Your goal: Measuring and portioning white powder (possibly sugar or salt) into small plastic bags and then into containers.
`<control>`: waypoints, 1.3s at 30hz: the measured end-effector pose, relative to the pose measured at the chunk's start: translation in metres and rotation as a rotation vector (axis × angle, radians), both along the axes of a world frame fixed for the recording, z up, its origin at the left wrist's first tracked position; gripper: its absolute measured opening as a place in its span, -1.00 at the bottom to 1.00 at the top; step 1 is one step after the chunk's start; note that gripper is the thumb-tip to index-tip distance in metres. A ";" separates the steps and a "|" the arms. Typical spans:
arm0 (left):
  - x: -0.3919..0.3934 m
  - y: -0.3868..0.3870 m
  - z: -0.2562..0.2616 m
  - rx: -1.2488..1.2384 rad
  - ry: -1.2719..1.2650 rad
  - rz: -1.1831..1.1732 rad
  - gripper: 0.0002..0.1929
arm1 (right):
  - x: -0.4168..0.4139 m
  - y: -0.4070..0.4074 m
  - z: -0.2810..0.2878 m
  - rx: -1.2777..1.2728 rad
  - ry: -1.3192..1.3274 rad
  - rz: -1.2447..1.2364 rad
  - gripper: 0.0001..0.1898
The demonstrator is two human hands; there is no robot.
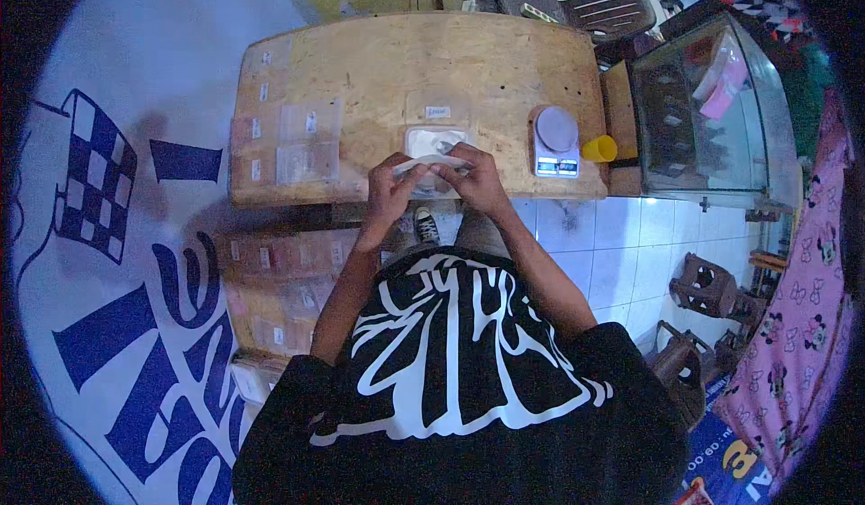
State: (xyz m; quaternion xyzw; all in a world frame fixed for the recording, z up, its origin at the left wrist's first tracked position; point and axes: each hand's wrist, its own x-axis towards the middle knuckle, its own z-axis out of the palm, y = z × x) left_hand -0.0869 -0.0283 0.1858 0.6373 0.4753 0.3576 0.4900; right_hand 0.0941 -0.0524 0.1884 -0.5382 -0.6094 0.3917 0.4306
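Note:
Both hands meet over the near edge of a wooden table [378, 66]. My left hand [390, 191] pinches one end of a thin whitish strip or small plastic bag [413, 163]; its exact kind is too blurred to tell. The other end is between the fingertips of my right hand [478, 179]. Just beyond the fingers sits a shallow clear container [424, 141] with white contents, partly hidden by my right hand. A small label with writing [438, 112] lies behind that container, on what looks like a clear lid.
A digital kitchen scale [556, 140] and a yellow cup [599, 149] stand on the right. Clear, labelled flat containers [308, 143] lie on the left. Lower left, another surface bears more labelled containers [290, 262]. A glass case [709, 120] borders the table; brown stools [703, 285] stand on the tiles.

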 end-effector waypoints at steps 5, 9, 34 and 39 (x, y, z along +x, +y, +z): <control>-0.005 -0.001 -0.017 0.013 -0.117 0.015 -0.77 | 0.008 -0.007 0.001 0.058 -0.030 0.015 -0.77; -0.007 -0.006 -0.024 -0.064 -0.233 0.039 -0.76 | 0.016 -0.018 0.004 0.041 -0.011 0.035 -0.76; 0.094 -0.019 -0.054 -0.375 -0.171 -0.464 -0.66 | 0.102 -0.080 -0.023 -0.319 0.587 -0.352 -0.78; 0.146 -0.011 -0.066 -0.379 -0.036 -0.627 -0.66 | 0.158 -0.078 -0.048 -0.227 0.729 -0.520 -0.80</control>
